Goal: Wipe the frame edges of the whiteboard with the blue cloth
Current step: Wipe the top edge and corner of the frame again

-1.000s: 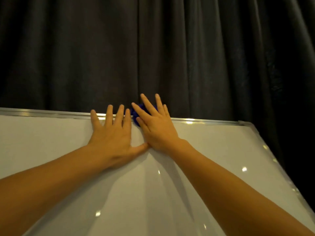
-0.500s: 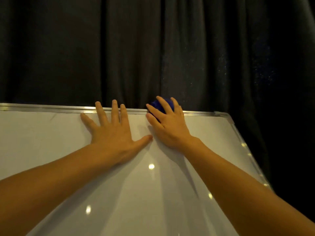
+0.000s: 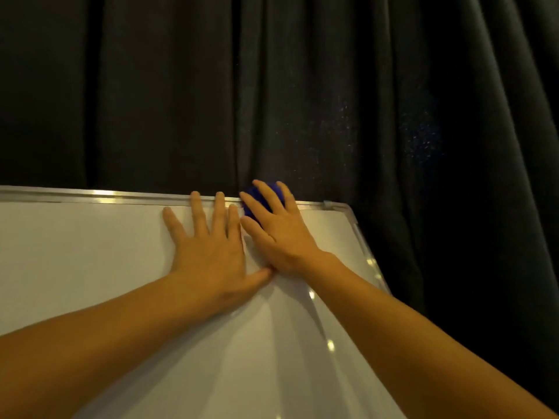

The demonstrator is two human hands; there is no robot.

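Right now the right hand point(image 3: 281, 237) is pressing the bunched blue cloth point(image 3: 253, 205) against the top frame edge point(image 3: 106, 197) of the whiteboard point(image 3: 90, 252), near its top right corner. Its fingers are lying spread and nearly straight over the cloth rather than clenching it. The left hand point(image 3: 208, 255) is resting flat and empty on the white surface just beside it, fingertips reaching the same edge and thumb touching the right wrist. A dark curtain point(image 3: 302, 101) is hanging behind the board.

Head camera (sole view): looking forward and down, sitting close over the board point(image 3: 75, 267), facing its top edge and the curtain point(image 3: 332, 86) behind.
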